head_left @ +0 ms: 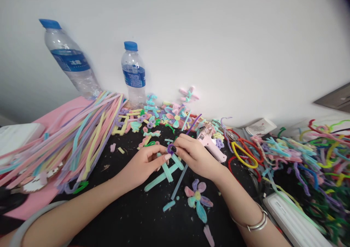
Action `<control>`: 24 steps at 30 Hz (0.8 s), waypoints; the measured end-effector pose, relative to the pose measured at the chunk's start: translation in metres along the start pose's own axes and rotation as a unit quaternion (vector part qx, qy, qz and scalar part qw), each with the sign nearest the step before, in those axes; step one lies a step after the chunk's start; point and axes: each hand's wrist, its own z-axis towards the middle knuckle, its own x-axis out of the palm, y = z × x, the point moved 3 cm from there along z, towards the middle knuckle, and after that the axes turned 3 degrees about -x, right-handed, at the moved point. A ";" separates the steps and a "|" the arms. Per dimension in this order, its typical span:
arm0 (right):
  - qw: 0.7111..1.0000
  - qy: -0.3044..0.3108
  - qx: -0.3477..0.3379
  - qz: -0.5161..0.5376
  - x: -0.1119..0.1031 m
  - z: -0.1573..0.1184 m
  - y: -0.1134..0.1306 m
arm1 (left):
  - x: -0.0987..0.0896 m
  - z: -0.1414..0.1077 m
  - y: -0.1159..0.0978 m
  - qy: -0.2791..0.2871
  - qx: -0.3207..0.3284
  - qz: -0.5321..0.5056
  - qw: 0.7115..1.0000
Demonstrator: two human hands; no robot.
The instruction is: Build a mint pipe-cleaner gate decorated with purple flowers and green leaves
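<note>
Between both hands, near the middle of the black mat, is a small purple pipe-cleaner coil (170, 149). My left hand (149, 163) pinches at its left side with thumb and fingers together. Closed on its other side is my right hand (193, 155), with a purple stem rising above the fingers. Mint-green pipe-cleaner strips (165, 172) lie crossed just below the fingertips. A thin blue-grey stick (179, 183) slants under the right hand. Lower right of the hands lies a multicoloured pipe-cleaner flower (197, 195).
Pastel pipe cleaners (95, 130) fan out at the left. Two bottles (133, 73) stand at the wall. Behind the hands are small fuzzy pieces and a pink glue gun (212, 146). At right are tangled pipe cleaners (306, 166) and a white power strip (292, 217).
</note>
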 end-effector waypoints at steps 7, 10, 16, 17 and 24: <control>0.999 0.010 0.001 -0.034 -0.004 -0.001 0.002 | -0.003 -0.001 0.000 -0.023 0.007 0.022 0.999; 0.999 0.016 0.000 -0.047 -0.005 -0.002 0.003 | -0.003 0.000 0.000 -0.034 0.006 0.024 0.999; 0.997 0.001 0.004 -0.072 -0.003 -0.001 0.005 | -0.004 0.000 -0.001 -0.049 0.015 0.008 0.999; 0.997 -0.002 0.006 -0.075 -0.003 -0.001 0.005 | -0.004 0.000 -0.001 -0.049 0.017 0.003 0.999; 0.994 -0.019 0.021 -0.110 -0.002 -0.001 0.011 | -0.003 0.000 0.001 -0.063 0.036 -0.003 0.997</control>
